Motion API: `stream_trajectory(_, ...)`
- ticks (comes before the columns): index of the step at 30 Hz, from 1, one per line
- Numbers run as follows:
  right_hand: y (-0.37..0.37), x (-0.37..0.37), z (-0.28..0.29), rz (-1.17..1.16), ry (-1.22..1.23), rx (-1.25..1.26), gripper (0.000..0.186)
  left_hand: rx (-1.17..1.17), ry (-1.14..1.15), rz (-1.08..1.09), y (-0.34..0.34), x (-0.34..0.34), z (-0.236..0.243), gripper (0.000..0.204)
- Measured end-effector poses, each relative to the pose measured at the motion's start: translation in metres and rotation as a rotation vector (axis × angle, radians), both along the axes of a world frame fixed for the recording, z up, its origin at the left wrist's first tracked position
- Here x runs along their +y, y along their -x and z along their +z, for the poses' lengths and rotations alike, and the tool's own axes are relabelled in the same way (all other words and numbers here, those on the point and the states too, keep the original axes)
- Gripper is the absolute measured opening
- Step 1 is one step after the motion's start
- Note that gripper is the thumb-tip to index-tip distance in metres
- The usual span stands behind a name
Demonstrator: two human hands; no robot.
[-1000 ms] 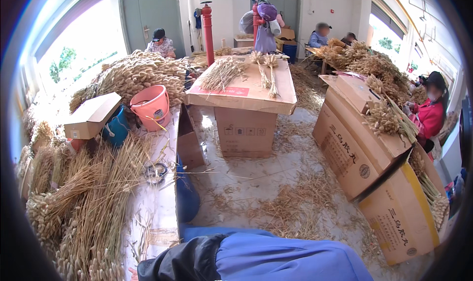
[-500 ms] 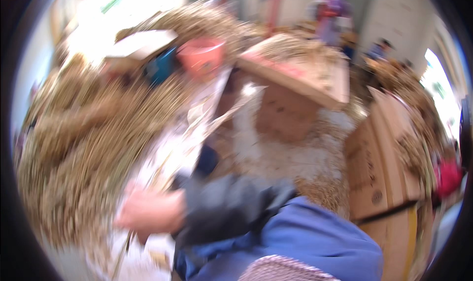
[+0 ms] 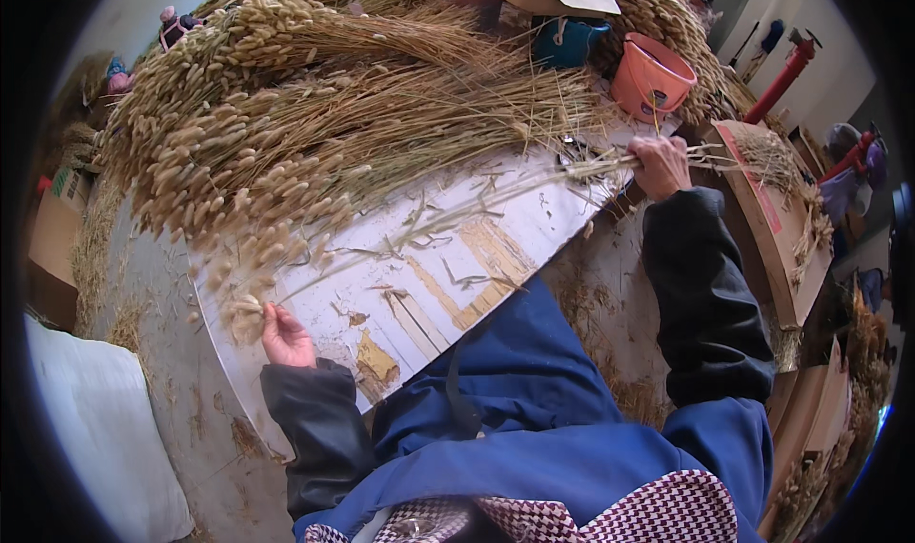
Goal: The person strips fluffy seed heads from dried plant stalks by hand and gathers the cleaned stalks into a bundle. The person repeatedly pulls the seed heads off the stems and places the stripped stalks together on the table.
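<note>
My right hand (image 3: 660, 165) is closed round a thin bunch of dried bunny-tail grass stems (image 3: 572, 174), over the right end of the white board (image 3: 534, 221). The stems reach left across the board, and their cut ends stick out to the right of my fist. At the board's left end, my left hand (image 3: 288, 338) pinches at a pale fluffy seed head (image 3: 246, 316) of bunny-tail grass. Beyond both hands lies a big heap of the same dried grass (image 3: 381, 124), seed heads to the left and stems to the right.
Behind the board's right end stand a pink bucket (image 3: 651, 78) and a blue bucket (image 3: 568, 43). An open cardboard box (image 3: 762, 200) with grass on it is at the right. A white sack (image 3: 105, 429) lies at the lower left, and bits of stem litter the board and floor.
My view has swung left, toward the heap, and is sharper. My right hand, not plainly seen before, shows gripping stems; before, one blurred hand was over the board.
</note>
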State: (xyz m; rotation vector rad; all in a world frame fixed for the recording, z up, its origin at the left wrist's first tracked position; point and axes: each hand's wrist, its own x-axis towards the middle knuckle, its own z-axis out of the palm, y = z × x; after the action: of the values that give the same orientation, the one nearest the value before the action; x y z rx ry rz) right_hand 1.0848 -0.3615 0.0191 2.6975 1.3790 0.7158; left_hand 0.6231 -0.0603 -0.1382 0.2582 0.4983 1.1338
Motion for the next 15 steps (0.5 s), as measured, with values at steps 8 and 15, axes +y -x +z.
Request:
stream_trajectory(8,-0.057,0.068,-0.025,-0.348,0.366,0.327,0.049,0.365,0.088,0.197,-0.024,-0.005,0.001,0.009)
stream_trajectory(15,0.025,0.222,-0.031,0.580,-0.140,0.389,0.012,0.435,-0.033,0.081,-0.087,-0.001,0.014,0.009)
